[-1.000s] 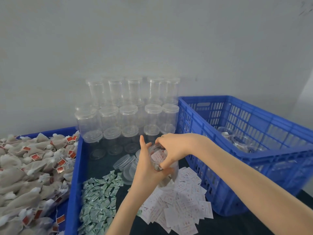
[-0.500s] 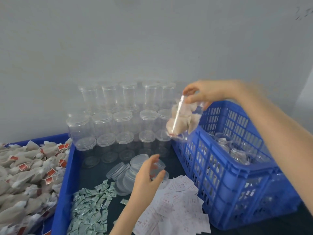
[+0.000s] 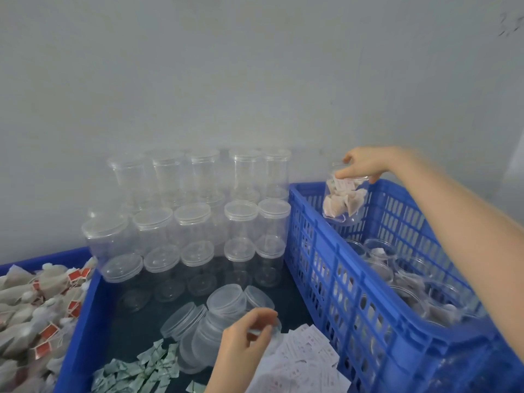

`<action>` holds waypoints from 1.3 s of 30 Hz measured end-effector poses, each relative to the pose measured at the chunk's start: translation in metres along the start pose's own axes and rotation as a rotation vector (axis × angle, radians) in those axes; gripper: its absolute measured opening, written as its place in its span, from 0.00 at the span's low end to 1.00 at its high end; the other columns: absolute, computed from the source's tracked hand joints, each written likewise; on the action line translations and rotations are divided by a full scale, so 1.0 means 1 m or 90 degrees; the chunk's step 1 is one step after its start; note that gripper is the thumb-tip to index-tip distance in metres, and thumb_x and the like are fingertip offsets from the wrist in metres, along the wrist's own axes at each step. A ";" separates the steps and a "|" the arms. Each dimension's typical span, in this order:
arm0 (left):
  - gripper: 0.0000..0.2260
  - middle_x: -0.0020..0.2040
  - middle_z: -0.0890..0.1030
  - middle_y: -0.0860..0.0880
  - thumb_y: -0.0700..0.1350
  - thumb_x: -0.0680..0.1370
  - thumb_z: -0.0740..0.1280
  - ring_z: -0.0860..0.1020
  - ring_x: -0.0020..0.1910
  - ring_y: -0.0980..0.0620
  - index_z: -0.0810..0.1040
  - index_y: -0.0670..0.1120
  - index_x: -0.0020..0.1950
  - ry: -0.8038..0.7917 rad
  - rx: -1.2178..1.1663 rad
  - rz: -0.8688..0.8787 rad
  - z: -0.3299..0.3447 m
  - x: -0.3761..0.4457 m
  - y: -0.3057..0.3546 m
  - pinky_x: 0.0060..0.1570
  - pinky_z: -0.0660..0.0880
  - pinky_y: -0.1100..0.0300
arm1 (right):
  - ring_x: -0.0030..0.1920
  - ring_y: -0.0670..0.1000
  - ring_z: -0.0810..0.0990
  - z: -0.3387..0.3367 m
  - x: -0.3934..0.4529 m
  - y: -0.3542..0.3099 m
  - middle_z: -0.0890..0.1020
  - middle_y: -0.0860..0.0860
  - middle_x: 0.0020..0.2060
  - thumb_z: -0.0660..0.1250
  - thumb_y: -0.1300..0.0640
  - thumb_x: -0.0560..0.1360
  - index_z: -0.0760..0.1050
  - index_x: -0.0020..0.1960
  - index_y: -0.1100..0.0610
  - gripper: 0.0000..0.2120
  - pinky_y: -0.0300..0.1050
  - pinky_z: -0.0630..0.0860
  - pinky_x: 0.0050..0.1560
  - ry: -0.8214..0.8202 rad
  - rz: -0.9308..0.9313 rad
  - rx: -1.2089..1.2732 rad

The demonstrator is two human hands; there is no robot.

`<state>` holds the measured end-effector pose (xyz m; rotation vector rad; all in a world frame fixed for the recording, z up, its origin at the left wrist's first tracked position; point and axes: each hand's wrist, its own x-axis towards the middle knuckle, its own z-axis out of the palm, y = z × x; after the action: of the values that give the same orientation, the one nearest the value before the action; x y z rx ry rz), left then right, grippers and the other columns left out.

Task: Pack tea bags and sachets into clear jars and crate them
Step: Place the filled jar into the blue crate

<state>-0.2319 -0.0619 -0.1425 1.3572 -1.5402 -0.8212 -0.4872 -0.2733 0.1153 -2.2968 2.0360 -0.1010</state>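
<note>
A filled clear jar (image 3: 344, 201), upright and packed with tea bags and a sachet, is gripped by its rim from above in the right hand (image 3: 361, 165), directly over the far end of the blue crate (image 3: 334, 276); a straight lowering is judged next. The left hand (image 3: 245, 340), near the loose lids (image 3: 226, 300), is curled, pinching something unclear

No legible text anywhere. White sachets (image 3: 306, 361) carry faint red print, too blurred to read. Tea bags (image 3: 34, 310) have red tags (image 3: 48, 330), no lettering resolvable. Green sachets (image 3: 139, 370) show markings, unreadable too.
</note>
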 end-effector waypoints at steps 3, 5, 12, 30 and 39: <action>0.14 0.44 0.83 0.63 0.34 0.78 0.65 0.80 0.47 0.63 0.80 0.54 0.49 -0.011 0.006 -0.011 0.003 0.008 -0.009 0.46 0.75 0.69 | 0.54 0.61 0.83 0.020 0.025 0.013 0.75 0.59 0.66 0.67 0.39 0.76 0.69 0.70 0.63 0.34 0.59 0.81 0.56 -0.026 0.041 0.007; 0.14 0.44 0.83 0.63 0.35 0.77 0.66 0.80 0.46 0.62 0.81 0.55 0.49 -0.012 0.005 -0.027 0.004 0.016 -0.014 0.46 0.75 0.68 | 0.52 0.60 0.84 0.034 0.038 0.021 0.79 0.60 0.62 0.67 0.38 0.75 0.72 0.67 0.64 0.33 0.59 0.81 0.55 -0.044 0.052 0.004; 0.13 0.41 0.84 0.59 0.32 0.76 0.66 0.81 0.42 0.62 0.82 0.51 0.47 0.048 -0.039 0.016 0.002 0.062 0.000 0.44 0.75 0.67 | 0.53 0.57 0.81 0.073 0.070 0.032 0.81 0.56 0.56 0.67 0.38 0.73 0.74 0.60 0.60 0.28 0.55 0.79 0.57 -0.068 0.048 -0.098; 0.14 0.43 0.83 0.62 0.35 0.78 0.64 0.80 0.43 0.64 0.80 0.54 0.47 0.054 -0.087 0.095 -0.002 0.130 0.028 0.43 0.71 0.74 | 0.69 0.61 0.71 0.139 0.121 0.025 0.61 0.60 0.75 0.67 0.37 0.77 0.50 0.80 0.62 0.45 0.53 0.74 0.62 -0.061 0.058 -0.151; 0.13 0.44 0.83 0.63 0.36 0.78 0.64 0.79 0.43 0.63 0.81 0.54 0.48 0.051 -0.064 0.097 -0.005 0.135 0.029 0.42 0.71 0.74 | 0.79 0.63 0.54 0.190 0.118 0.040 0.45 0.60 0.81 0.60 0.37 0.80 0.38 0.81 0.59 0.45 0.61 0.60 0.75 -0.234 0.087 -0.162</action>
<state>-0.2381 -0.1889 -0.0885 1.1712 -1.5000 -0.7306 -0.4943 -0.3934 -0.0777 -2.0928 2.0941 0.5742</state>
